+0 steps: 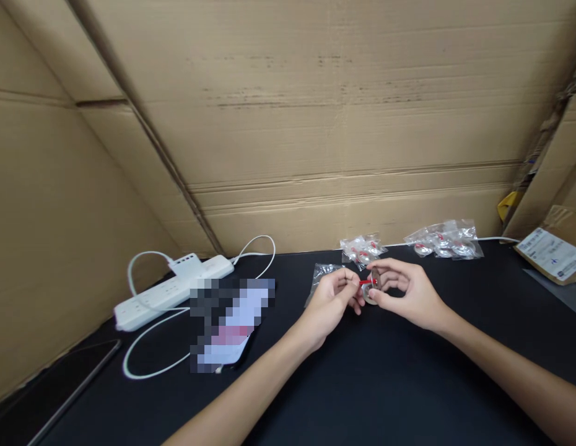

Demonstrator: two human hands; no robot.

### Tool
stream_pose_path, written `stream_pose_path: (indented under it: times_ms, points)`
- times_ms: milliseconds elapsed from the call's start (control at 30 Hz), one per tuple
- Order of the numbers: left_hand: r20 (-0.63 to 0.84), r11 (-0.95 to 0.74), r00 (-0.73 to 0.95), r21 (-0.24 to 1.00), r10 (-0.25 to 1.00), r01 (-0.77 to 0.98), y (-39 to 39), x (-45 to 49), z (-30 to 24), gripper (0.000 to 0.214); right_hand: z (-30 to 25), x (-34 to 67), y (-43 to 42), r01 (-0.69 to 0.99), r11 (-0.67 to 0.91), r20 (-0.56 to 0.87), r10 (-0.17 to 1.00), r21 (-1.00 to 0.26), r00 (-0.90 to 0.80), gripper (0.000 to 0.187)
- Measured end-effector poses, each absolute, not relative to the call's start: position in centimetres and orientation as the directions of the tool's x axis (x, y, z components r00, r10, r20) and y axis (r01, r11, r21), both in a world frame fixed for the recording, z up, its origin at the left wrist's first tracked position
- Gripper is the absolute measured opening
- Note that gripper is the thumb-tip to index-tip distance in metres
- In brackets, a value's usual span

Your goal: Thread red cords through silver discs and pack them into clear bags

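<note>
Over the black table, my left hand (332, 300) pinches a thin red piece (365, 282), whose far end my fingertips hide. My right hand (411, 294) holds a small metal disc (375, 279) on edge between thumb and fingers. The red piece meets this disc near its middle. A second round metal disc (370, 297) shows just below, close to both hands; I cannot tell whether it is attached. Behind my left hand lies a crumpled clear plastic bag (324, 271). Just beyond my hands rests a clear bag of red and silver parts (362, 249).
Another clear bag of red and silver parts (443, 240) lies at the back right. A white power strip (165, 294) with cables and a pixelated phone (235, 328) are on the left. Cardboard walls (316, 124) enclose the table; a labelled package (555, 251) stands far right.
</note>
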State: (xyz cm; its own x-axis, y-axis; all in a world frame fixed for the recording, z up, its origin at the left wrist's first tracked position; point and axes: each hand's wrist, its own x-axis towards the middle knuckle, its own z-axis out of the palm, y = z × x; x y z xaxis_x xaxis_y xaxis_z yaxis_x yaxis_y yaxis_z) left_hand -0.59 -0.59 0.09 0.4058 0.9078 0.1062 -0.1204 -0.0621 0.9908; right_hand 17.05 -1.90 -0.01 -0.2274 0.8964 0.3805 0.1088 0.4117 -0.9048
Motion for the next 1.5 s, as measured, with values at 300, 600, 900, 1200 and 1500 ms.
stream_pose_path:
  times_ms: [300, 600, 900, 1200, 1500]
  points:
    - [0.126, -0.095, 0.407, 0.991, 0.905, -0.097, -1.0, -0.6, 0.6, 0.021, 0.2, 17.7, -1.3, -0.323, -0.193, 0.002, 0.855, -0.927, -0.518, 0.025]
    - [0.159, -0.165, 0.428, 0.986, 0.890, -0.025, -0.9, -0.4, 0.1, 0.011, -0.3, 18.0, -1.2, -0.288, -0.239, -0.006, 0.780, -0.927, -0.626, 0.028]
    - [0.201, -0.277, 0.369, 0.947, 0.907, 0.164, -1.0, -0.2, -0.2, 0.016, 0.1, 18.7, -0.4, -0.396, -0.143, 0.068, 0.879, -0.907, -0.473, 0.021]
    - [0.512, -0.652, 0.485, 0.213, 0.709, 0.728, -1.9, 1.3, -1.3, 0.032, -1.1, 21.4, 2.0, -0.436, -0.078, -0.001, 0.985, -0.897, -0.175, 0.024]
    - [0.434, -0.591, 0.501, 0.095, 0.749, 0.801, -1.5, 2.6, -2.0, 0.020, -2.7, 21.2, 2.1, -0.395, -0.010, 0.072, 0.978, -0.918, -0.193, 0.029]
